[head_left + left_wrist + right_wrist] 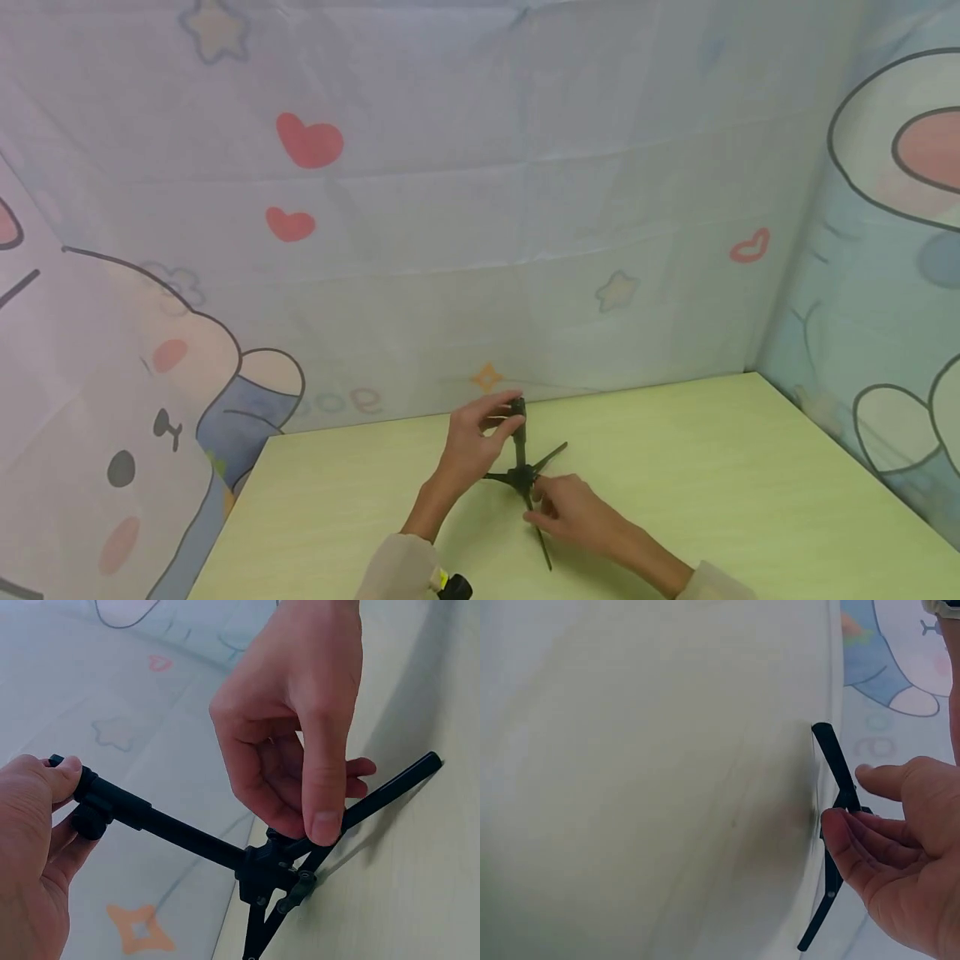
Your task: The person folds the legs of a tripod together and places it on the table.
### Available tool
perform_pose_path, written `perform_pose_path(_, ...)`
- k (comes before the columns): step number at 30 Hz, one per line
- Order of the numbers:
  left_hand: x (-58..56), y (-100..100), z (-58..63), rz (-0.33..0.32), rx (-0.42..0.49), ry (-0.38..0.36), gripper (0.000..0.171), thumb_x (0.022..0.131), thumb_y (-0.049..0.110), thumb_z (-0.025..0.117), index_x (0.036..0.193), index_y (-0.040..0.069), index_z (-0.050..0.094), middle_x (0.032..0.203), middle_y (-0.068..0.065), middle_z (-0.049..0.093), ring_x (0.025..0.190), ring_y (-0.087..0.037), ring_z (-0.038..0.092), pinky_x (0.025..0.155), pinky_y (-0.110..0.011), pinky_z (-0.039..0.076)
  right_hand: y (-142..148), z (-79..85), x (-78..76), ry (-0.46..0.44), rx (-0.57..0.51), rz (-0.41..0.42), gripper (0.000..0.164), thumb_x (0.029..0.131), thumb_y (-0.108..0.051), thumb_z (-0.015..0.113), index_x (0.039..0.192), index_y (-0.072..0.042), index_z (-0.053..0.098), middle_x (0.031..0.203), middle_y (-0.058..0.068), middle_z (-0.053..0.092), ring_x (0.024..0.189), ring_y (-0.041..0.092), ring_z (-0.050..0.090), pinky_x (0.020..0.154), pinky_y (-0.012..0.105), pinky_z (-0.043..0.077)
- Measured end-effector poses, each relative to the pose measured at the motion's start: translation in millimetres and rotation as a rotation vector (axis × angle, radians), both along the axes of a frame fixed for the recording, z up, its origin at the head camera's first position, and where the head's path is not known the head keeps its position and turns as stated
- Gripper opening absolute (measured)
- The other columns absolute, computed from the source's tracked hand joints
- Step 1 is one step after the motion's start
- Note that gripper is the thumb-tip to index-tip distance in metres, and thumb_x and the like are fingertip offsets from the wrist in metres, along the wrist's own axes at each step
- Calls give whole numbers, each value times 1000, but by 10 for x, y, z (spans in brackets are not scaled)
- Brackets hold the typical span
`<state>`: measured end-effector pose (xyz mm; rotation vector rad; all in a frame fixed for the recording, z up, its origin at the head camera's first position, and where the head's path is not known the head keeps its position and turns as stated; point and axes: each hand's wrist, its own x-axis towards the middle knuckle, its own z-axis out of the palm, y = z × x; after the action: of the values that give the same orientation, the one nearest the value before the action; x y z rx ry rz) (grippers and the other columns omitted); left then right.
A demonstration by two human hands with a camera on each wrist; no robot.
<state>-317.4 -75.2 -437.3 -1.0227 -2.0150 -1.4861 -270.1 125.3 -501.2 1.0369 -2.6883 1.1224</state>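
Note:
A small black tripod (pixel 521 477) stands on the table with its legs spread and its centre column upright. At the column's top, my left hand (pixel 480 433) pinches the collar between thumb and fingers. A round black knob (pixel 88 822) sticks out beside that grip in the left wrist view. My right hand (pixel 581 512) is down at the hub, its fingers curled against it and the thumb by the near leg (pixel 832 754). In the right wrist view those fingers (pixel 840 832) cover part of the hub, so their exact contact is hidden.
The pale yellow-green table (pixel 750 467) extends to both sides of the tripod. Behind it hangs a cloth backdrop (pixel 450 208) printed with hearts and stars, with cartoon panels at left and right. A black and yellow device (pixel 452 585) is on the left wrist.

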Motion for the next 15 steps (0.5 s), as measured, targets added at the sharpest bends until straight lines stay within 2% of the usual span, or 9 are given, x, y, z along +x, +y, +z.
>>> perform_pose_path(7,26,-31,36,-31,-7,-55,33,96,4,75,129,9,72,120,-11,73,103,-32,73,85,-41,63,-116,-39,2,-4,-21,-93,12,93,-9,77,84,-7,69,69,-9,62,57,-1,51,50,21,47)
perform_pose_path(15,51,-32,65,-45,-3,-73,32,95,3,75,126,7,72,117,-11,73,101,-34,73,80,-43,64,-168,2,14,-22,-20,-176,24,90,0,69,71,-12,62,57,-11,51,48,1,43,42,19,37)
